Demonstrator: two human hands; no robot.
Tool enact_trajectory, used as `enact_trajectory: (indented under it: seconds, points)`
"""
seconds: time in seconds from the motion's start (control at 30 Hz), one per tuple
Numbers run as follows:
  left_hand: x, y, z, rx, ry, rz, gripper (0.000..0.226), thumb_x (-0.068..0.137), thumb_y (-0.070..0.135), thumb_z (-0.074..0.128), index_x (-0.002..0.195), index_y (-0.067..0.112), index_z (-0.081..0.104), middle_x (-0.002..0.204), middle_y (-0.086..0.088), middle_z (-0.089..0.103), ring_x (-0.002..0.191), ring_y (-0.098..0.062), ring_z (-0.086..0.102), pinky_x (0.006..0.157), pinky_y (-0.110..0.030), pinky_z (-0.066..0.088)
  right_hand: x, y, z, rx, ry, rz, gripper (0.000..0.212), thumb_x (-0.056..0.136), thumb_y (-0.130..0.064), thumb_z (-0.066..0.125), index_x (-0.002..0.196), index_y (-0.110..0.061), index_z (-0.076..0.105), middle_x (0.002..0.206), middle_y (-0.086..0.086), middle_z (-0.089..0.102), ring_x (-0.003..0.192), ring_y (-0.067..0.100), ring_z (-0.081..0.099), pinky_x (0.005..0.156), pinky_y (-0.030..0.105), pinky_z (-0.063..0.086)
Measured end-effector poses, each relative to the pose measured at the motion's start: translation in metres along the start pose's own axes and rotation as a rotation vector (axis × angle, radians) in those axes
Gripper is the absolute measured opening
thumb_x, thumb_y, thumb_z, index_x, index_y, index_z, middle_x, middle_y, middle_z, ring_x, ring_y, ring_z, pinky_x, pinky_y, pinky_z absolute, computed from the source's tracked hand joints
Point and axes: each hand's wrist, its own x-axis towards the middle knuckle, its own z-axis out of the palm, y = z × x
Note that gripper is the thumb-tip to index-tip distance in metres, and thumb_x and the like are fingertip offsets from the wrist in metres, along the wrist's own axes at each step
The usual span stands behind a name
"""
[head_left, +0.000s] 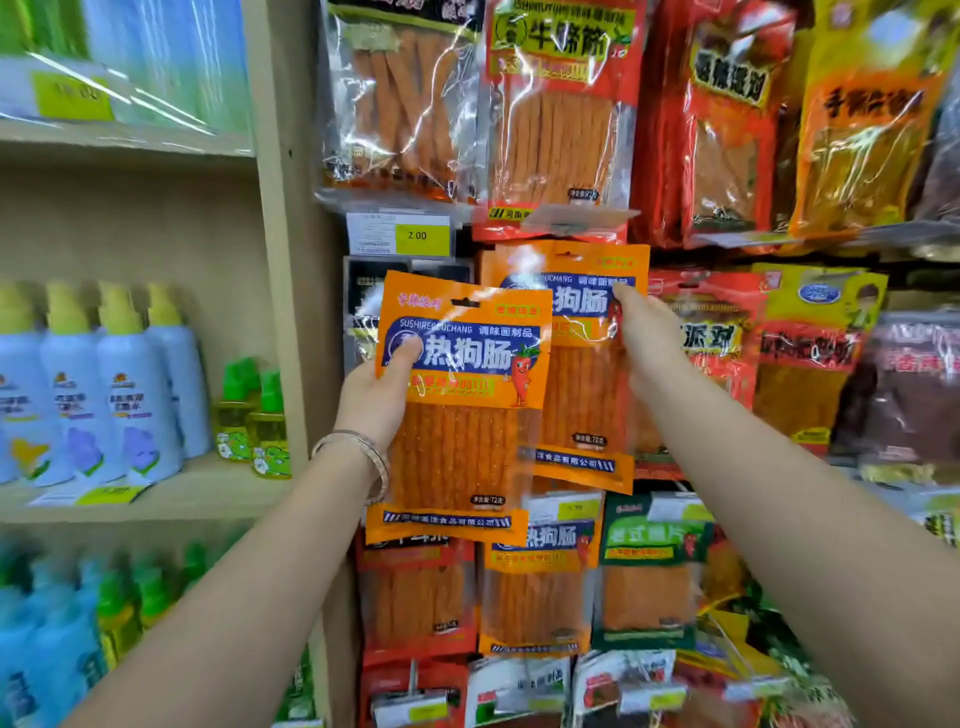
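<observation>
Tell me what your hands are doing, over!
Left hand grips front orange packet. Right hand pinches second orange packet at its right edge. Red packets hang close beside it.

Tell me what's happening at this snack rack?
A person faces rows of hanging snack bags in a shop. The left hand grips an orange snack packet by its left edge, held in front of them. The right hand pinches a second matching packet near its upper right edge, against the rows. Whether it is on a hook is unclear.
</observation>
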Motion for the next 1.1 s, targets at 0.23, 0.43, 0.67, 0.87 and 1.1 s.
enact_trajectory:
  seconds: [0.23,0.43,0.67,0.87,1.1]
  points:
    - [0.019,-0.006,0.015,-0.009,-0.025,-0.014,0.038,0.08,0.063,0.055,0.088,0.026,0.064,0.074,0.009,0.073,0.072,-0.015,0.071,0.074,-0.037,0.055,0.017,0.022,0.003,-0.063,-0.04,0.033,0.025,0.091,-0.035,0.054,0.071,-0.02,0.058,0.066,-0.008,0.06,0.063,0.009,0.053,0.058,0.026,0.036]
    - [0.018,-0.008,0.031,-0.037,-0.073,-0.006,0.035,0.081,0.06,0.056,0.089,0.027,0.063,0.079,0.006,0.074,0.078,-0.017,0.071,0.082,-0.042,0.054,0.014,0.039,-0.007,-0.149,0.074,-0.277,0.028,0.086,-0.031,0.066,0.103,-0.018,0.048,0.098,0.004,0.052,0.087,0.017,0.052,0.076,0.026,0.044]
    - [0.01,0.003,0.058,-0.013,-0.178,0.024,0.033,0.079,0.062,0.056,0.075,0.033,0.071,0.078,0.007,0.074,0.073,-0.014,0.071,0.08,-0.04,0.053,-0.007,0.028,-0.01,-0.05,-0.175,-0.285,0.033,0.093,-0.046,0.053,0.096,-0.014,0.061,0.082,-0.002,0.065,0.069,0.001,0.062,0.081,0.022,0.05]
    - [0.009,0.027,0.078,-0.053,-0.146,0.312,0.023,0.092,0.019,0.054,0.11,0.034,0.056,0.109,0.011,0.066,0.099,-0.004,0.063,0.083,-0.028,0.053,0.003,0.015,-0.01,0.047,-0.122,-0.305,0.014,0.094,-0.031,0.055,0.087,-0.023,0.064,0.073,-0.016,0.069,0.065,-0.004,0.063,0.056,0.012,0.048]
    - [0.017,0.064,0.085,0.219,-0.157,0.64,0.057,0.094,0.01,0.042,0.145,0.029,0.028,0.151,0.013,0.025,0.128,0.014,0.017,0.104,-0.003,0.012,0.021,0.0,-0.006,-0.108,-0.06,-0.405,0.019,0.095,-0.032,0.052,0.079,-0.024,0.058,0.085,0.0,0.064,0.081,0.018,0.061,0.071,0.032,0.046]
